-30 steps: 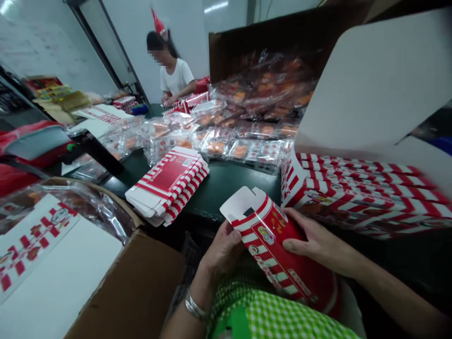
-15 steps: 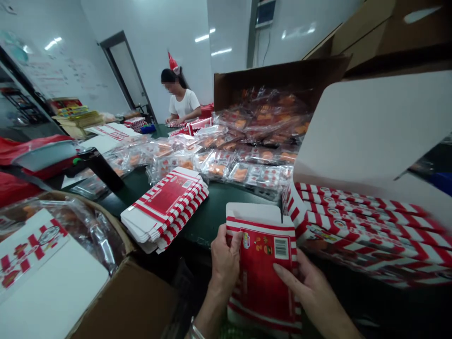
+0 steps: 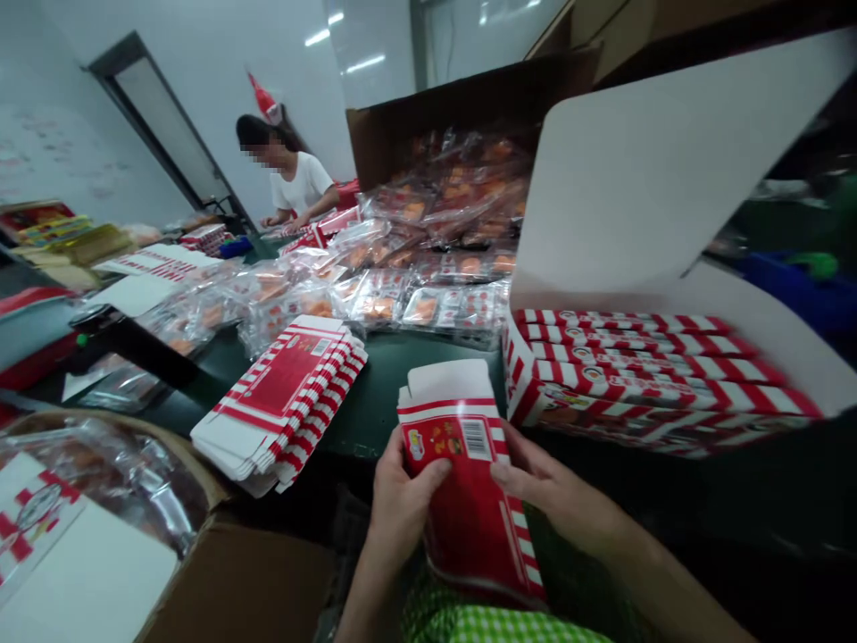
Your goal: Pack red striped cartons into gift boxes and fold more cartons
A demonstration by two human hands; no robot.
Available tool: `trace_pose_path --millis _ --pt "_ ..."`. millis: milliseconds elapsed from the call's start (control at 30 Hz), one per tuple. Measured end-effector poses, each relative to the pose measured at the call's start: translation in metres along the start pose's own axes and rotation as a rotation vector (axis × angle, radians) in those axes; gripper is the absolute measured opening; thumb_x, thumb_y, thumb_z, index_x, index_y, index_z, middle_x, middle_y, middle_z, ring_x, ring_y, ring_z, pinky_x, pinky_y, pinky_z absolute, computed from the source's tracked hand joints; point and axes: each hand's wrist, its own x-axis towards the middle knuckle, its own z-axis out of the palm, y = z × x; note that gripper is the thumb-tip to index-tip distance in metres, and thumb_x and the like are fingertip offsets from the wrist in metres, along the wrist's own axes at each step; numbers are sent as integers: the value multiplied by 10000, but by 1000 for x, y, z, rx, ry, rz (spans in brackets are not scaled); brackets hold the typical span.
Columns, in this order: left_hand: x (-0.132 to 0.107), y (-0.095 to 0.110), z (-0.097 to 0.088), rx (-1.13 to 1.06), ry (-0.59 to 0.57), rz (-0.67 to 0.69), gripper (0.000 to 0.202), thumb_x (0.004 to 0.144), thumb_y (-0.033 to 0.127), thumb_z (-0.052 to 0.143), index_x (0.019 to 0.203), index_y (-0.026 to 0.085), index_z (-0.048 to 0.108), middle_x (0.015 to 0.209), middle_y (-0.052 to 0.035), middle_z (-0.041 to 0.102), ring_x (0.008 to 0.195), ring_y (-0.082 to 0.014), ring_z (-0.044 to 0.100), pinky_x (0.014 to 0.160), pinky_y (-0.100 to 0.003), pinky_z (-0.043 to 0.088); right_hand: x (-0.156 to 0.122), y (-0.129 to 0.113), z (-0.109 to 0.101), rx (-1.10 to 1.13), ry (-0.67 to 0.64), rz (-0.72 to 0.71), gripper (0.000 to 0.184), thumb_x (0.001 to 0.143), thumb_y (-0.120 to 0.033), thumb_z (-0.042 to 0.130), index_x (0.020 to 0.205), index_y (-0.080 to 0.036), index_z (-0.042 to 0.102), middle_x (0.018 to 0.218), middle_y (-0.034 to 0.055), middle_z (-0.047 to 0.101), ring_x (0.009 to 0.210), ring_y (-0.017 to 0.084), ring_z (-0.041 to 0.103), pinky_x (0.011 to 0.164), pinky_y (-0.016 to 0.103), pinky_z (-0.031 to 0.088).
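Observation:
Between my hands is a red carton [image 3: 469,509] with white stripes, a barcode and white flaps standing up at its top end. My left hand [image 3: 400,496] grips its left side, thumb across the front. On the opposite edge, my right hand [image 3: 545,473] holds the carton with the thumb in front and fingers behind. A stack of flat striped cartons [image 3: 285,384] lies on the dark green table to the left. At the right stands an open display box [image 3: 622,179] with its white lid raised, holding a row of filled striped cartons [image 3: 643,357].
Clear plastic packets with orange pieces [image 3: 421,308] spread over the table [image 3: 381,393] and fill a large cardboard box behind. A brown carton [image 3: 247,572] stands front left. A black cylinder [image 3: 137,344] leans nearby. Another person [image 3: 298,183] works at the far end.
The carton in my hands has turned so its right striped side shows more, and its flaps have shifted. My view has swung right, so the surroundings appear further left.

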Motion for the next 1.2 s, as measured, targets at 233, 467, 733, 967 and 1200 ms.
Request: trace_pose_path --millis 233,467,733,967,1200 --pt "-6 9 -1 -86 -42 -60 593 649 230 800 1165 163 514 1078 -95 707 949 -250 678 848 -375 546 -4 1 -27 92 -124 -42 444 868 -306 625 1299 -261 526 1340 62 561 1208 230 539 1046 433 396" --pt "-16 4 -2 81 -80 -36 570 737 260 737 1242 178 487 1211 -95 656 1080 -254 632 920 -360 515 -18 15 -18 321 48 58 468 859 -312 630 1307 -253 510 1230 80 642 1097 254 622 999 470 445" --pt "-12 16 0 -96 -180 -131 692 693 253 774 1285 149 430 1063 -115 714 888 -244 695 794 -366 564 -14 16 -25 266 246 172 799 783 -383 697 1459 -314 275 1232 84 640 1036 281 651 887 431 540" --pt "2 13 -11 -81 -88 -179 1020 648 312 815 1446 170 197 835 -59 738 668 -202 691 634 -322 566 -4 5 -13 279 334 188 827 748 -300 678 1449 -378 247 1130 41 687 852 251 705 704 357 596" --pt "-20 -12 -23 -35 -96 -136 746 765 335 725 1363 184 306 1073 -118 693 902 -233 683 777 -350 556 -12 21 -13 133 208 181 787 762 -358 655 1434 -350 245 1223 67 635 936 262 684 755 384 586"
